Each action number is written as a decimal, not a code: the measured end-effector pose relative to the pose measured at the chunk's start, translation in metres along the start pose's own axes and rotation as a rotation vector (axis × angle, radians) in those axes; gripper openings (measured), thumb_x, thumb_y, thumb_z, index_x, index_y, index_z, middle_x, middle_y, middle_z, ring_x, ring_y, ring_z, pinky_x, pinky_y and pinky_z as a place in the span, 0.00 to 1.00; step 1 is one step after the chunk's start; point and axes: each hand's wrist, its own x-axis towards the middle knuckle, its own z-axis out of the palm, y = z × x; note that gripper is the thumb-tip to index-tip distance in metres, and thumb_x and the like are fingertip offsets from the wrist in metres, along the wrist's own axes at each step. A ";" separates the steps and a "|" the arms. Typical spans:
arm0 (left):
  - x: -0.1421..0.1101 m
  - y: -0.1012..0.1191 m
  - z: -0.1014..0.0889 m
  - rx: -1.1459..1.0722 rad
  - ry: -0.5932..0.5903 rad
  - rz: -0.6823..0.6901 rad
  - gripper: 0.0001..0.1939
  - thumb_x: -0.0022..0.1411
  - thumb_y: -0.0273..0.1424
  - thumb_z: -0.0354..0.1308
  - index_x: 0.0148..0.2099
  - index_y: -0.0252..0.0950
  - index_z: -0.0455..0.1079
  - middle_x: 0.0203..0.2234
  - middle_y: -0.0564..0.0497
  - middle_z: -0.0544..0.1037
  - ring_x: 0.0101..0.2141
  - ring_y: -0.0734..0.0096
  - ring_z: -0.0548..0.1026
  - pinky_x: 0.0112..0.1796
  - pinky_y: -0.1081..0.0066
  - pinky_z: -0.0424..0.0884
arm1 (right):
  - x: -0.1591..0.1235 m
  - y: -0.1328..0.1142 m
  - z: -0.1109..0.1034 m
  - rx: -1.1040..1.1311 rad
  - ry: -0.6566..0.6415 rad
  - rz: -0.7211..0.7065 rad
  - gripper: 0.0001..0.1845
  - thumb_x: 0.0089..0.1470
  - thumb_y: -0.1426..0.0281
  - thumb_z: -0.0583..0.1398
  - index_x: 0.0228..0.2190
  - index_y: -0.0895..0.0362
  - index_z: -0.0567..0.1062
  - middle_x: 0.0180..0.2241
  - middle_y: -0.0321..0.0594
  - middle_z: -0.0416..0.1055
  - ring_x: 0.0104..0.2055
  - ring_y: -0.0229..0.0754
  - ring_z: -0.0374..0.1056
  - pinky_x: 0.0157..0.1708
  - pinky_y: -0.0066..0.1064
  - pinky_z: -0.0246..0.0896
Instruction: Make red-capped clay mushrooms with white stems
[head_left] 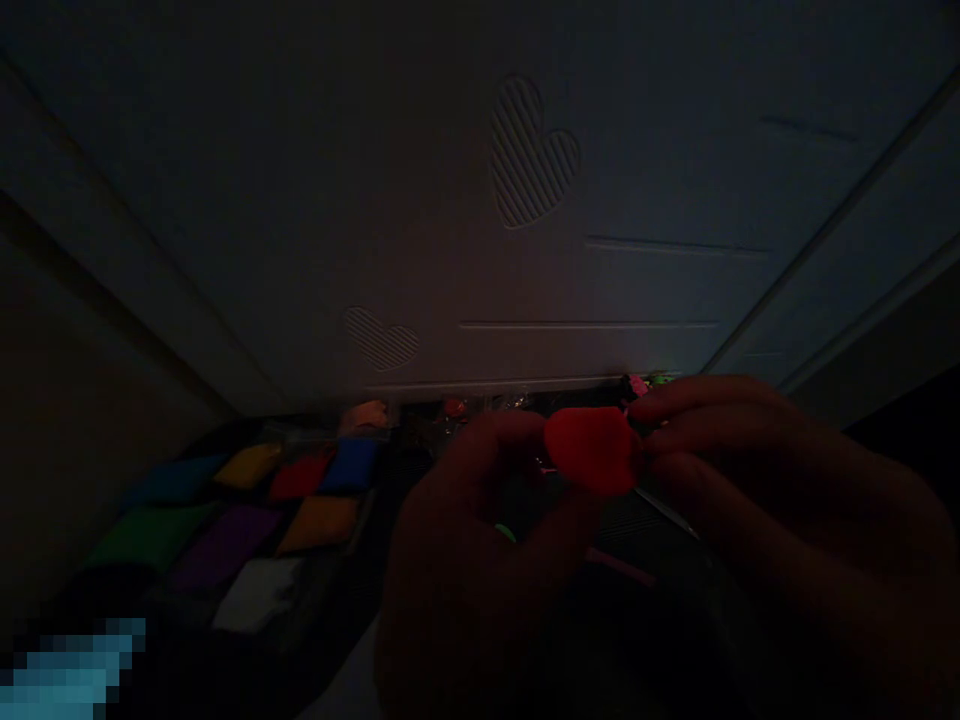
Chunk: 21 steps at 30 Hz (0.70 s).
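Note:
A flattened, rounded piece of red modelling clay (591, 448) is held up between both hands, in dim light. My left hand (472, 560) pinches its left side and lower edge between thumb and forefinger. At its right end, the fingertips of my right hand (772, 490) are pressed together on the clay. Below the hands, partly covered, lie a pink stick-like thing (621, 567) and a small green thing (505, 533). A thin pale strip (667, 512) shows beneath my right hand; its kind is too dark to tell.
To the left lie several packets of coloured clay, among them a purple packet (229, 543), a white packet (259, 595) and a blue packet (350, 464). Behind stands a pale panel (420, 200) with embossed hearts. Small pink and green pieces (637, 385) sit at its foot.

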 end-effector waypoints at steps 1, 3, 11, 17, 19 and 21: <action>0.000 0.000 0.000 0.003 0.001 0.009 0.09 0.49 0.34 0.64 0.36 0.47 0.72 0.32 0.60 0.79 0.33 0.70 0.77 0.32 0.72 0.72 | 0.000 0.000 0.000 -0.002 -0.001 -0.001 0.05 0.49 0.73 0.63 0.29 0.51 0.77 0.35 0.31 0.76 0.38 0.37 0.72 0.41 0.27 0.68; -0.001 0.000 0.001 0.001 0.000 0.037 0.09 0.50 0.34 0.64 0.36 0.48 0.71 0.33 0.61 0.79 0.34 0.71 0.77 0.33 0.72 0.71 | 0.000 -0.001 -0.001 -0.006 -0.012 -0.010 0.05 0.49 0.74 0.63 0.29 0.52 0.77 0.35 0.31 0.76 0.38 0.37 0.72 0.40 0.26 0.68; -0.004 0.002 0.002 0.054 0.032 0.032 0.09 0.49 0.35 0.64 0.35 0.48 0.72 0.33 0.61 0.79 0.34 0.70 0.77 0.31 0.72 0.70 | 0.002 0.002 0.001 -0.019 -0.001 -0.009 0.04 0.49 0.73 0.63 0.29 0.51 0.77 0.35 0.32 0.76 0.39 0.38 0.72 0.40 0.28 0.68; -0.003 0.002 0.001 0.067 0.047 0.030 0.09 0.49 0.37 0.64 0.35 0.48 0.71 0.33 0.60 0.78 0.34 0.69 0.77 0.31 0.70 0.70 | 0.001 0.003 0.001 -0.023 0.001 -0.008 0.04 0.49 0.73 0.63 0.29 0.51 0.77 0.35 0.31 0.76 0.39 0.37 0.72 0.41 0.26 0.67; -0.003 0.002 0.002 0.067 0.046 0.037 0.09 0.49 0.36 0.63 0.35 0.48 0.71 0.32 0.60 0.78 0.34 0.68 0.77 0.31 0.70 0.71 | 0.001 0.002 0.001 -0.011 0.004 -0.009 0.04 0.49 0.72 0.64 0.30 0.52 0.77 0.35 0.32 0.75 0.39 0.37 0.71 0.41 0.26 0.67; -0.003 0.002 0.002 0.054 0.047 0.027 0.09 0.48 0.35 0.64 0.35 0.47 0.72 0.31 0.59 0.79 0.33 0.68 0.77 0.31 0.70 0.71 | 0.001 0.002 0.001 -0.011 0.003 -0.008 0.04 0.49 0.73 0.64 0.30 0.51 0.77 0.35 0.31 0.75 0.39 0.36 0.71 0.40 0.26 0.67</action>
